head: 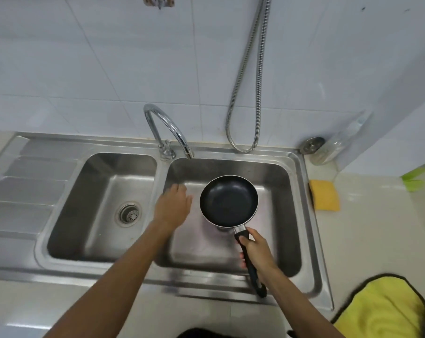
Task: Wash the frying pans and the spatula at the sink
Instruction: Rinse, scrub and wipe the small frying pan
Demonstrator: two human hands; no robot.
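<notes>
Gripping the frying pan point(228, 201) by its handle, right hand point(255, 250); left hand point(173, 203) outstretched, fingers loose.

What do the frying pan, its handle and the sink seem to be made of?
The frying pan looks like metal with a dark matte non-stick coating; a thin bright rim shows. Its handle seems black plastic, dull, though rubber is possible. The sink looks like brushed stainless steel, with soft grey reflections.

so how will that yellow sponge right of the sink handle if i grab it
The yellow sponge looks soft and probably light, so it should squash when gripped. It lies flat on the counter, so it is unlikely to roll. Wetness cannot be told.
</notes>
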